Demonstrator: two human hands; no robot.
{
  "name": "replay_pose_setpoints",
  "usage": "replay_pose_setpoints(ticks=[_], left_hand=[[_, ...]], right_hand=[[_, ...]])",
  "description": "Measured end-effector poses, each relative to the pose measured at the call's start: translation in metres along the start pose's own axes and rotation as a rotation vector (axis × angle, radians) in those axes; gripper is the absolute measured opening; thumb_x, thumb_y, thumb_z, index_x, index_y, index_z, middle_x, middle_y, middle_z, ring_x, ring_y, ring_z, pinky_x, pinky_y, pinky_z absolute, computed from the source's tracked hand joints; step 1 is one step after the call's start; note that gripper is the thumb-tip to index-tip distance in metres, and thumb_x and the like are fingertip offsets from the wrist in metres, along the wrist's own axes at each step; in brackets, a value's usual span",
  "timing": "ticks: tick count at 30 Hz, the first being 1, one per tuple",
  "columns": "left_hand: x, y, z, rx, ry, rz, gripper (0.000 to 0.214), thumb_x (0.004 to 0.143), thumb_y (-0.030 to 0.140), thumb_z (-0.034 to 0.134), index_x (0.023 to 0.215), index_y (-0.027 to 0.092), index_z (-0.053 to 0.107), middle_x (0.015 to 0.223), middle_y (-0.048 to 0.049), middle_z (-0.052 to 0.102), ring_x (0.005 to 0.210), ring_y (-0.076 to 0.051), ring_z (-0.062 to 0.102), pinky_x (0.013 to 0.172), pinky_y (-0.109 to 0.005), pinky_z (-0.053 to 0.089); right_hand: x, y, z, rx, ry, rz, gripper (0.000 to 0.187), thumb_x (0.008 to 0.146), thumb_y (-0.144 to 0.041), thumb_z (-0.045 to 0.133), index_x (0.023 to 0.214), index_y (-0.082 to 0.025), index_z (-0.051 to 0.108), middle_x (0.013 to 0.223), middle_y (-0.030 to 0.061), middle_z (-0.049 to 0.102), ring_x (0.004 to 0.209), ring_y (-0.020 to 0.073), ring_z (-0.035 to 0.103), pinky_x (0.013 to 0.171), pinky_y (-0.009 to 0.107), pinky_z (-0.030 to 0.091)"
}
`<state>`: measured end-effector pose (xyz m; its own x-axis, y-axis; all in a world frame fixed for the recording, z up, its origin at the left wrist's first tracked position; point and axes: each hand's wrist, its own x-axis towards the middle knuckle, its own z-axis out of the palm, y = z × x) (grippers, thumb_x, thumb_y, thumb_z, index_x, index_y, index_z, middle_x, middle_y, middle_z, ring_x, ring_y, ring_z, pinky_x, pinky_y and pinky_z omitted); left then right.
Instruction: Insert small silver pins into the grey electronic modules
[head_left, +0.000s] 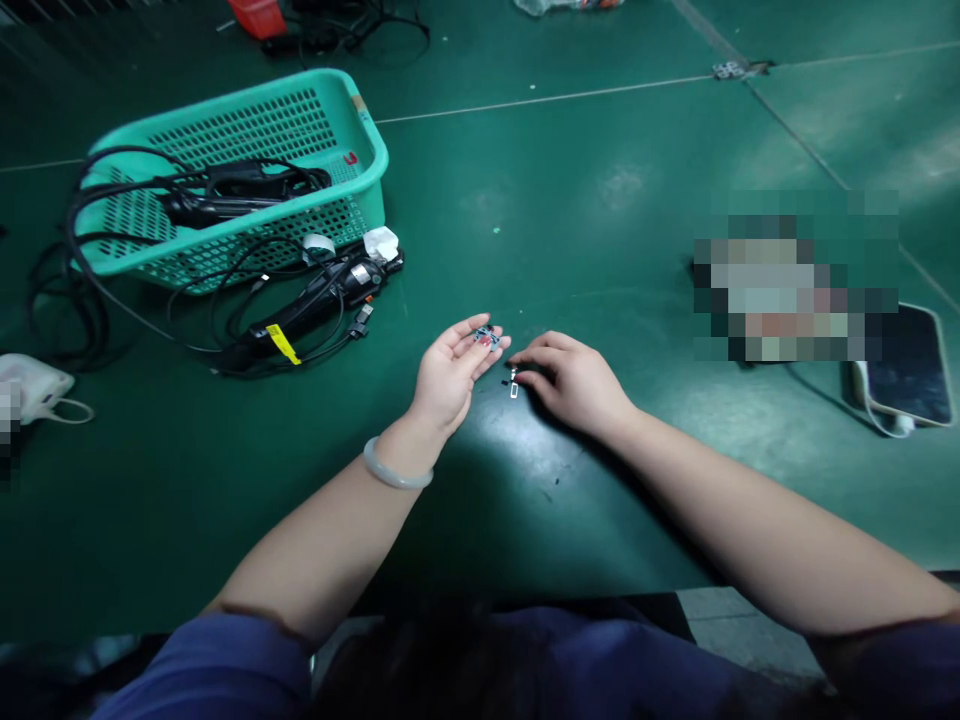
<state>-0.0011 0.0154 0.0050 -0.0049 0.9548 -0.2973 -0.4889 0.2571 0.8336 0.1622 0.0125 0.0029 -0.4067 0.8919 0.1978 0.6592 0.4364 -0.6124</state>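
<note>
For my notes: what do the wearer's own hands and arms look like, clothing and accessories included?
The left hand and right hand are both ungloved. A pale, smooth, rounded bangle circles the left wrist; nothing shows on the right wrist. Dark blue sleeves end around the elbows, leaving the forearms uncovered.

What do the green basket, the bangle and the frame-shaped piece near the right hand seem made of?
Green basket: likely moulded plastic, satin, judging by its regular perforations. Bangle: pale and glossy, perhaps stone or glass. Frame-shaped piece: bright, possibly metal, but too small to tell.
</note>
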Motion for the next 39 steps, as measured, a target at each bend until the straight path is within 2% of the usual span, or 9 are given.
replay_pose_setpoints(ticks=[5,11,14,17,19,24,31,36,39], left_hand=[[0.0,-0.002,0.001,0.059,-0.001,-0.007,0.023,0.075,0.01,0.063,0.098,0.014,0.064,0.092,-0.0048,0.071,0.083,-0.012,0.069,0.09,-0.031,0.051],[-0.001,-0.003,0.0,0.096,-0.02,0.012,0.025,0.076,0.012,0.062,0.101,0.014,0.065,0.098,-0.0067,0.07,0.087,-0.013,0.069,0.091,-0.032,0.051],[0.0,-0.006,-0.002,0.105,-0.054,0.026,0.027,0.076,0.013,0.063,0.103,0.016,0.066,0.101,-0.0068,0.07,0.089,-0.013,0.068,0.092,-0.032,0.051],[0.0,-0.008,-0.003,0.141,-0.11,0.04,0.029,0.074,0.014,0.065,0.104,0.016,0.067,0.1,-0.0064,0.072,0.091,-0.013,0.067,0.091,-0.03,0.051],[0.0,-0.01,-0.003,0.177,-0.149,0.047,0.03,0.073,0.016,0.068,0.104,0.017,0.067,0.101,-0.0067,0.072,0.093,-0.014,0.067,0.089,-0.03,0.052],[-0.003,-0.01,-0.002,0.259,-0.214,0.059,0.038,0.068,0.018,0.073,0.106,0.018,0.068,0.101,-0.0071,0.073,0.092,-0.016,0.067,0.088,-0.031,0.052],[-0.004,-0.009,-0.003,0.258,-0.233,0.068,0.033,0.065,0.02,0.076,0.097,0.017,0.071,0.092,-0.0061,0.074,0.086,-0.016,0.068,0.087,-0.033,0.052],[-0.004,-0.008,-0.004,0.271,-0.215,0.057,0.032,0.063,0.022,0.078,0.093,0.017,0.072,0.083,-0.0049,0.074,0.075,-0.014,0.067,0.079,-0.031,0.053],[-0.004,-0.007,-0.003,0.274,-0.213,0.047,0.031,0.062,0.023,0.078,0.093,0.017,0.073,0.081,-0.0047,0.074,0.073,-0.013,0.066,0.076,-0.03,0.053]], right_hand=[[-0.002,-0.006,0.004,-0.06,-0.033,-0.071,0.018,0.084,-0.028,0.059,0.095,-0.022,0.073,0.096,0.0068,0.066,0.087,0.0199,0.062,0.079,0.034,0.051],[-0.002,-0.008,0.006,-0.095,-0.041,-0.056,0.017,0.085,-0.028,0.058,0.091,-0.021,0.073,0.094,0.0066,0.066,0.084,0.0195,0.061,0.077,0.033,0.05],[-0.002,-0.009,0.003,-0.039,0.078,-0.025,0.02,0.088,-0.029,0.053,0.09,-0.02,0.071,0.089,0.0063,0.066,0.082,0.0183,0.061,0.075,0.031,0.049],[-0.001,-0.011,-0.001,0.038,0.236,-0.01,0.023,0.089,-0.027,0.051,0.103,-0.019,0.067,0.09,0.0063,0.066,0.08,0.0172,0.061,0.072,0.03,0.049],[-0.001,-0.011,-0.002,0.085,0.265,-0.006,0.026,0.088,-0.026,0.053,0.109,-0.02,0.067,0.092,0.0058,0.066,0.076,0.0161,0.06,0.069,0.03,0.048],[0.001,-0.011,-0.001,0.217,0.311,0.083,0.015,0.083,-0.031,0.061,0.086,-0.022,0.073,0.084,0.0043,0.068,0.068,0.0151,0.058,0.062,0.031,0.046],[0.004,-0.011,-0.004,0.383,0.29,0.183,0.011,0.075,-0.032,0.068,0.073,-0.022,0.071,0.076,0.0028,0.068,0.076,0.0177,0.061,0.071,0.033,0.047],[0.004,-0.01,-0.006,0.499,0.246,0.215,0.014,0.072,-0.034,0.07,0.072,-0.02,0.071,0.074,0.0026,0.068,0.072,0.0165,0.06,0.07,0.032,0.046],[0.004,-0.009,-0.007,0.494,0.211,0.227,0.017,0.073,-0.035,0.07,0.072,-0.019,0.071,0.072,0.0025,0.066,0.069,0.0154,0.059,0.067,0.031,0.045]])
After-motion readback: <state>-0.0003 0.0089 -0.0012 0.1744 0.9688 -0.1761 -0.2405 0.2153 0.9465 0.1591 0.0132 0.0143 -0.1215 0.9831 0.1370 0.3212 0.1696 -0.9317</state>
